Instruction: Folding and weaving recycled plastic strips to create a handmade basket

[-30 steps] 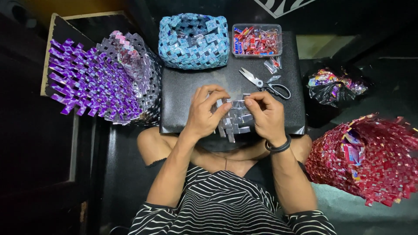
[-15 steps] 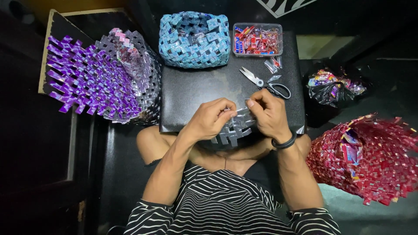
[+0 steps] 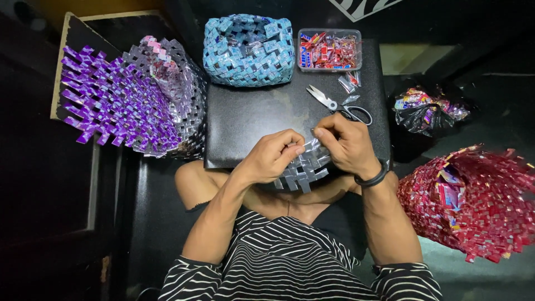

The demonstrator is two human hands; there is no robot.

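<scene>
A small woven piece of silver and purple folded wrappers (image 3: 301, 170) rests at the near edge of a black board (image 3: 251, 114) on my lap. My left hand (image 3: 271, 156) pinches its left upper part with curled fingers. My right hand (image 3: 346, 144), with a black band at the wrist, grips the piece's upper right edge. Both hands meet over the weave, hiding its top half.
Scissors (image 3: 340, 105) lie on the board just beyond my right hand. Behind them sit a blue woven basket (image 3: 249, 50) and a clear tub of red wrappers (image 3: 329, 51). A purple woven basket (image 3: 120, 100) stands left, a red one (image 3: 473, 203) right, a black bag of wrappers (image 3: 426, 108) beside it.
Both hands have shifted slightly toward me with the woven piece, and the fingers have closed in tighter on its top edge.
</scene>
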